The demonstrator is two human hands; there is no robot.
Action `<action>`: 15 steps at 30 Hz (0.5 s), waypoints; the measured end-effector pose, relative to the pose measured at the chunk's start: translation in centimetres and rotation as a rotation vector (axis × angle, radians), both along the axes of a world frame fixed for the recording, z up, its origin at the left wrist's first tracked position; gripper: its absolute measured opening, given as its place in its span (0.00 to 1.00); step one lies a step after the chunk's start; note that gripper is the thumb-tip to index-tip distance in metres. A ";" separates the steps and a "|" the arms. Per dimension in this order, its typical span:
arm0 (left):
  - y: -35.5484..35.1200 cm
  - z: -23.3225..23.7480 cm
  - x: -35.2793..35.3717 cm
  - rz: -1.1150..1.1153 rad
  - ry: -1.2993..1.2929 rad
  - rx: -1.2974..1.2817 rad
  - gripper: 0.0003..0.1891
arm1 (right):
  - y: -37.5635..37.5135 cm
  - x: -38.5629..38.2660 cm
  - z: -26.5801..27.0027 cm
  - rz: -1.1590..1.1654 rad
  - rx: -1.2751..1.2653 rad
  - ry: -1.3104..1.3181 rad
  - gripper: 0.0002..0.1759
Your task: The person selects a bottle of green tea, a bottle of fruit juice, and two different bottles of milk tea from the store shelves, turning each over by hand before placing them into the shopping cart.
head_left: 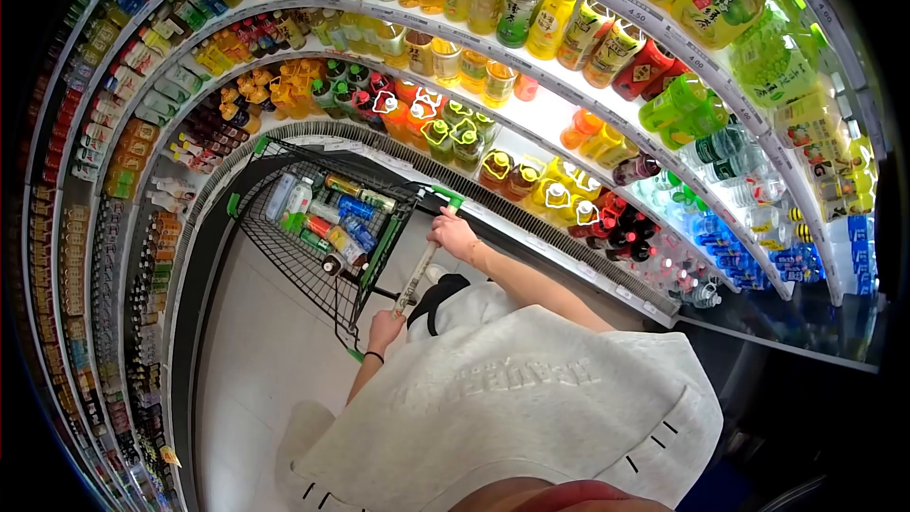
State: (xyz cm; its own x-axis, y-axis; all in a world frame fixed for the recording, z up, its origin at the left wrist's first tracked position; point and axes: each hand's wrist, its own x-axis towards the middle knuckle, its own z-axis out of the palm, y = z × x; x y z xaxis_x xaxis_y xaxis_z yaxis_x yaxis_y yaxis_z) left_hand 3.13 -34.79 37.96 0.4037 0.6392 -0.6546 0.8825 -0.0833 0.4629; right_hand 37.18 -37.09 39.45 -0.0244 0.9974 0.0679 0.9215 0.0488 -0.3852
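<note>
A black wire shopping cart (284, 270) with green corner pieces stands in front of me. My right hand (455, 234) is closed around the upper end of its pale handle bar (414, 283), near a green end cap. Lower on the same bar, my left hand (385, 329) is wrapped round it, a black band at the wrist. Inside the basket lie several bottles and cans, among them a clear bottle with a white cap (298, 199), blue cans (355, 218) and a dark-capped bottle (332, 264) lying on its side.
Tall lit drink shelves (531, 66) curve along the top and right, stocked with tea, juice and water bottles. Along the left, more shelving (123, 161) holds smaller bottles and cartons. A low shelf edge (569, 270) runs beside the cart over the pale tiled floor (242, 374).
</note>
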 end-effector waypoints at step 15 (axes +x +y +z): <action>7.6 0.0 -3.9 -0.017 -0.003 0.061 0.18 | 7.1 -4.2 -0.7 -0.016 0.073 0.034 0.06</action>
State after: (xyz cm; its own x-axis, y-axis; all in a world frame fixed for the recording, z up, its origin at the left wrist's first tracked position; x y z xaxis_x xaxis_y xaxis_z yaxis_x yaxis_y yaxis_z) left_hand -0.78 -27.15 37.91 0.4161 0.6710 -0.6137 0.8796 -0.1259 0.4588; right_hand 32.93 -30.02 38.78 -0.0051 0.9900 0.1411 0.9087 0.0635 -0.4127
